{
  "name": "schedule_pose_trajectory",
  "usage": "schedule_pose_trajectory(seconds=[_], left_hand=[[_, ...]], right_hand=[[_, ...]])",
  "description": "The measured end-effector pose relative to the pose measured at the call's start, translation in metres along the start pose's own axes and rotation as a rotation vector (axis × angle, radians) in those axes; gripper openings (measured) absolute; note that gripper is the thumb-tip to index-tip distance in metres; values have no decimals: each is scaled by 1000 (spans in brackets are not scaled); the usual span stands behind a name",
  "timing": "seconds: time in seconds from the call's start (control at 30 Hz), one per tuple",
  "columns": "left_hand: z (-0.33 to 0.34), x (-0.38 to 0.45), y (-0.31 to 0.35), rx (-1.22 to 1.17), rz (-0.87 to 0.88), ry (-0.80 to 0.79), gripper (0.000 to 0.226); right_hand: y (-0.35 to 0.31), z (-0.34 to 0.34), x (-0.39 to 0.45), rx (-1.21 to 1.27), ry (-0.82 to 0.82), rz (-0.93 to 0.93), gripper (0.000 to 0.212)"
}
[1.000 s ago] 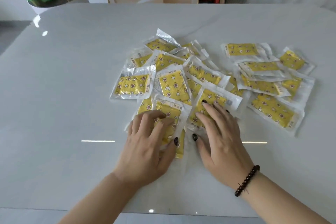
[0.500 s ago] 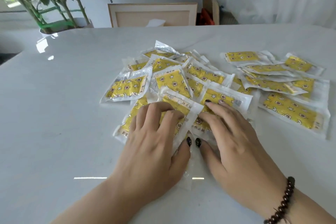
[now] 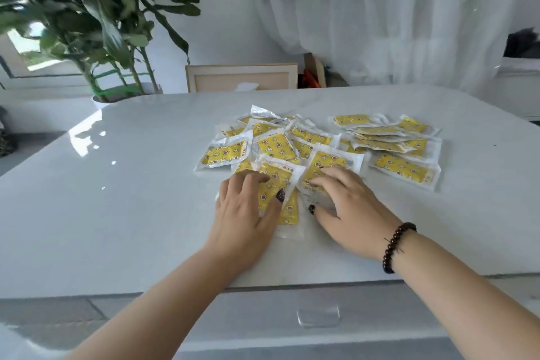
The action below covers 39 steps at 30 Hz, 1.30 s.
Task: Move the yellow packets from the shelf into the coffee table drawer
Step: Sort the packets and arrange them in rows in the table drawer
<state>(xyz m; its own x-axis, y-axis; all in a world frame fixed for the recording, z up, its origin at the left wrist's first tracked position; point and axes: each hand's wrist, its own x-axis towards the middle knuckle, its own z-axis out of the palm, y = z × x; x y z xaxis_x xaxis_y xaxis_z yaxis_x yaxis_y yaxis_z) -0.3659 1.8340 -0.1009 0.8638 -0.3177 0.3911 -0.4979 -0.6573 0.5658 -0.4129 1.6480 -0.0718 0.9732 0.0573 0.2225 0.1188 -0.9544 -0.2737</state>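
Observation:
Several yellow packets (image 3: 404,167) in clear wrappers lie in a loose heap on the white coffee table (image 3: 131,184). My left hand (image 3: 244,215) lies palm down on the nearest packets (image 3: 276,181), fingers spread, thumb resting on one. My right hand (image 3: 352,213), with a dark bead bracelet on its wrist, presses on the packet (image 3: 330,162) beside it, fingers slightly curled. Neither hand lifts a packet. Below the table's front edge the drawer (image 3: 263,318) is closed, with a clear handle (image 3: 318,317) in its middle.
A tall potted plant (image 3: 102,23) stands behind the table's far left corner. A pale wooden frame (image 3: 241,79) and white curtains (image 3: 380,9) are behind the far edge. Bare tabletop stretches to the left of the heap.
The camera has pulled back and tilted up, so the table's front edge and the drawer now show. Both hands have stayed on the nearest packets, which shifted slightly toward me.

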Motion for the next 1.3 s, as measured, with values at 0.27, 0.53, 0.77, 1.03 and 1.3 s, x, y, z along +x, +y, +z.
schedule_pose_trajectory(seconds=[0.27, 0.53, 0.77, 1.03, 1.3], left_hand=[[-26, -35, 13, 138, -22, -95, 41], [-64, -84, 34, 282, 41, -159, 42], [-77, -128, 38, 479, 160, -253, 48], [-83, -155, 45, 509, 166, -440, 54], [-79, -159, 33, 522, 142, -499, 61]], right_hand=[[-23, -20, -32, -4, -135, 124, 46], [-54, -40, -71, -68, -130, 134, 45], [-83, -19, -131, -252, -96, -49, 38], [-74, 37, -141, -165, -410, 125, 37], [-69, 84, -126, -151, -590, 200, 58]])
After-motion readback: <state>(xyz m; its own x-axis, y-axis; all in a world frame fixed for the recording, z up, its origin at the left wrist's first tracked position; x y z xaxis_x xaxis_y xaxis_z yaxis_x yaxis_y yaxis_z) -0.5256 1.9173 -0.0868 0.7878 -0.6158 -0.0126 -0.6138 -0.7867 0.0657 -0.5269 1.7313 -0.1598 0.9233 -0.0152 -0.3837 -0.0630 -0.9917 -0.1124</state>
